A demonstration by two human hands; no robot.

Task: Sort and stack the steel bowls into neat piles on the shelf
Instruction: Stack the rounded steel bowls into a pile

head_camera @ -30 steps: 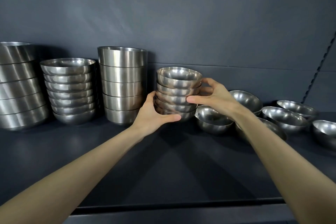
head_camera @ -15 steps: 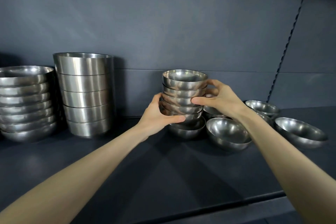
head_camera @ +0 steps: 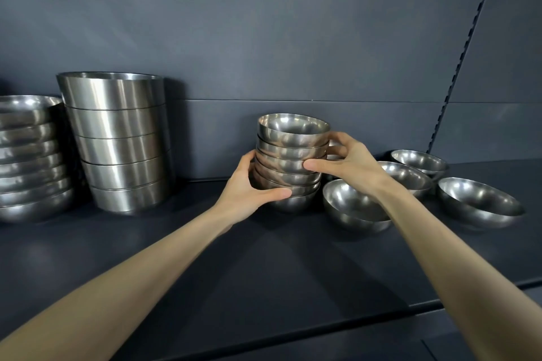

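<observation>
Both hands are clamped on a stack of small bowls (head_camera: pixel 291 161) that stands on the dark shelf (head_camera: pixel 264 267), near its back wall. The left hand (head_camera: pixel 249 193) wraps the lower left side of the stack, its thumb lying across the front just above the bottom bowl. The right hand (head_camera: pixel 349 161) grips the right side higher up, thumb pressed on a middle bowl and fingers curled round the back by the top one. The stack leans slightly, its upper bowls tilted to the right.

Just beside the stack on the right sits a single bowl (head_camera: pixel 355 208), open side up and tipped a little. Further right, a shallow bowl (head_camera: pixel 478 205) lies tilted, and two more bowls (head_camera: pixel 419 161) rest behind the right wrist.

To the left, well apart from the stack, stands a tall pile of straight-sided bowls (head_camera: pixel 117 141). At the left edge is a pile of wide round bowls (head_camera: pixel 29 155), partly cut off by the frame.
</observation>
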